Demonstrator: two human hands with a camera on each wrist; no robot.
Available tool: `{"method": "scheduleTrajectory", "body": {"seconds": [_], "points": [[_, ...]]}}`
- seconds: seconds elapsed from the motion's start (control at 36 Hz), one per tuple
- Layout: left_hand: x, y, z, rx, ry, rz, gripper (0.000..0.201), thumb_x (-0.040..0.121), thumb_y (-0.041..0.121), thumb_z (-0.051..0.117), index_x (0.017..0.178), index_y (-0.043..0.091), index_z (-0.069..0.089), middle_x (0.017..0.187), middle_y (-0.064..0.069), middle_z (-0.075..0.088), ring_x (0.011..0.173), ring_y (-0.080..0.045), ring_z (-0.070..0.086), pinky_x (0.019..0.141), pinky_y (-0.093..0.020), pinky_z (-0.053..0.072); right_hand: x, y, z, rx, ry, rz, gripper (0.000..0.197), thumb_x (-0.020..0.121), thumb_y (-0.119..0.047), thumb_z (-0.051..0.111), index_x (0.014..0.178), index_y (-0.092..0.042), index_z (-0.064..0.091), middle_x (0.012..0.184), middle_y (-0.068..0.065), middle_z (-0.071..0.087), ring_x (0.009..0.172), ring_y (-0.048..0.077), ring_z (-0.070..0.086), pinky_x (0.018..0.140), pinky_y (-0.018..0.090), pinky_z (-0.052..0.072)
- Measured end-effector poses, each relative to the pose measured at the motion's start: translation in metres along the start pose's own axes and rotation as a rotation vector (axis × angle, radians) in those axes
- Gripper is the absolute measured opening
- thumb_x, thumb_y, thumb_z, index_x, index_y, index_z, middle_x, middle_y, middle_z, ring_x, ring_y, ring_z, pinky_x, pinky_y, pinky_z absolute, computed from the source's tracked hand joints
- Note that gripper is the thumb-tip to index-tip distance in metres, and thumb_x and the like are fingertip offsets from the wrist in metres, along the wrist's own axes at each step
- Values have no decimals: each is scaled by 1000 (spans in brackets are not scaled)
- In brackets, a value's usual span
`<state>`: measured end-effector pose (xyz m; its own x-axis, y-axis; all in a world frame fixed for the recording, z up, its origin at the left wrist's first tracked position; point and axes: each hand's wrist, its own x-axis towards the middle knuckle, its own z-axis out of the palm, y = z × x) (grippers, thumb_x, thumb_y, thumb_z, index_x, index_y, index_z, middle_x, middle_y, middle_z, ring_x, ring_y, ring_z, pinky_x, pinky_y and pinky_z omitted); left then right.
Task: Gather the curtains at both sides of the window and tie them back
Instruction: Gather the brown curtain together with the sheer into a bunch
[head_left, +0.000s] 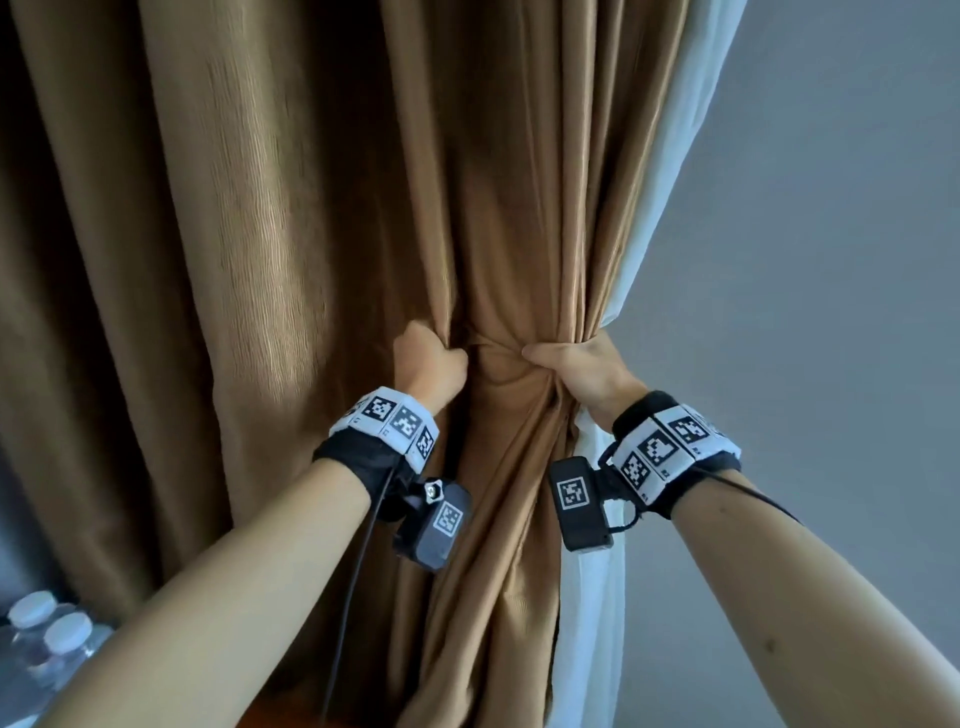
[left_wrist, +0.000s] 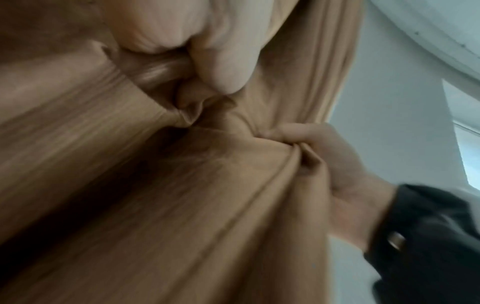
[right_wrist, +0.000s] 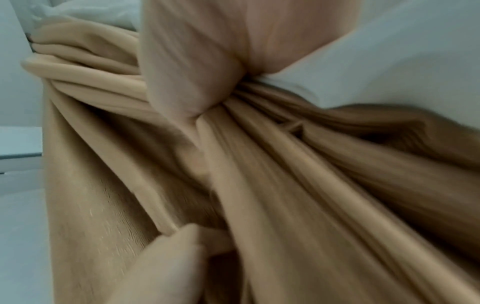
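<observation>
Head view: the brown curtain (head_left: 322, 218) is bunched at mid-height between the left hand (head_left: 431, 366) and right hand (head_left: 576, 371), fingers of each clamped on folds; a white sheer (head_left: 670, 171) hangs behind. No tie-back is seen.

Left wrist view: the curtain (left_wrist: 130, 185) is pinched tight.

Right wrist view: gathered pleats (right_wrist: 298, 185) are gripped.

Gathering of 1 side seems nearly done; tying and the other side likely remain.

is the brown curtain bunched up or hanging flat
Bunched: the brown curtain narrows to a tight waist between the left hand and right hand, both gripping it.
</observation>
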<state>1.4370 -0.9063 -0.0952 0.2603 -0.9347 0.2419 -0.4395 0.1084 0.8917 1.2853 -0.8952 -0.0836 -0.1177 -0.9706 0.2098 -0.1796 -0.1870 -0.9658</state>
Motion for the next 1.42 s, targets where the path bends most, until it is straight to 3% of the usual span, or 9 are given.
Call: {"method": "scheduleTrajectory", "body": {"seconds": [0.31, 0.39, 0.53, 0.64, 0.75, 0.83, 0.94, 1.14, 1.42], "points": [[-33, 10, 14, -11, -209, 184, 25, 95, 17, 45, 71, 10, 42, 77, 0, 48, 85, -24, 52, 72, -27, 35, 11, 7, 22, -208, 146, 16, 52, 64, -27, 56, 114, -10, 62, 104, 9, 68, 95, 25, 65, 89, 39, 55], [-35, 10, 14, 79, -349, 211, 15, 86, 17, 54, 97, 6, 53, 100, -7, 60, 102, -27, 57, 82, -32, 44, 11, 8, 25, -123, 67, 3, 59, 66, -33, 56, 122, -15, 60, 110, 6, 68, 103, 22, 64, 97, 42, 51], [-33, 7, 22, 68, -511, 244, 101, 60, 9, 61, 152, 15, 19, 145, -9, 43, 131, -22, 46, 103, -36, 46, 8, 6, 23, 76, -153, 74, 111, 57, -71, 75, 144, -15, 36, 132, 0, 58, 122, 14, 56, 109, 37, 39], [-24, 1, 26, 57, -529, 168, 75, 49, 6, 60, 123, 3, 53, 103, -12, 65, 97, -24, 64, 79, -42, 58, 11, 9, 27, -33, -41, 50, 103, 56, -50, 87, 137, -13, 36, 118, -2, 63, 109, 13, 61, 101, 35, 47], [-12, -9, 20, -37, -594, 176, 106, 58, 2, 65, 153, 19, 22, 147, -1, 41, 134, -16, 38, 102, -26, 39, 16, 10, 30, -131, 240, -27, 52, 78, -33, 74, 124, -15, 58, 110, -2, 66, 109, 21, 62, 97, 33, 49], [2, -10, 11, -192, -560, 144, 87, 59, 14, 66, 143, 15, 47, 138, 1, 54, 129, -12, 47, 109, -27, 36, 18, 8, 27, -183, 271, -56, 39, 84, -21, 67, 121, -11, 61, 110, 6, 65, 113, 27, 59, 96, 33, 48], [25, -16, 1, -277, -198, 108, 39, 78, 13, 66, 117, 13, 68, 112, -1, 69, 112, -19, 62, 100, -28, 46, 19, 9, 23, -114, 226, -53, 37, 80, -17, 70, 115, -15, 60, 105, 3, 65, 103, 23, 62, 92, 36, 52], [41, -38, -15, 60, 346, 35, 85, 76, 41, 73, 144, 13, 31, 145, -11, 32, 135, -30, 30, 103, -47, 35, 19, 6, 11, 34, 24, 74, 43, 75, 2, 71, 115, -8, 58, 97, 5, 67, 84, 18, 65, 64, 26, 54], [51, -25, -10, -721, -91, -181, 104, 69, 11, 58, 155, 32, 4, 149, 1, 43, 132, -22, 45, 114, -45, 32, 10, 1, 7, 77, -214, 81, 40, 77, 9, 68, 107, -15, 58, 101, 2, 66, 91, 16, 63, 73, 26, 53]]}}
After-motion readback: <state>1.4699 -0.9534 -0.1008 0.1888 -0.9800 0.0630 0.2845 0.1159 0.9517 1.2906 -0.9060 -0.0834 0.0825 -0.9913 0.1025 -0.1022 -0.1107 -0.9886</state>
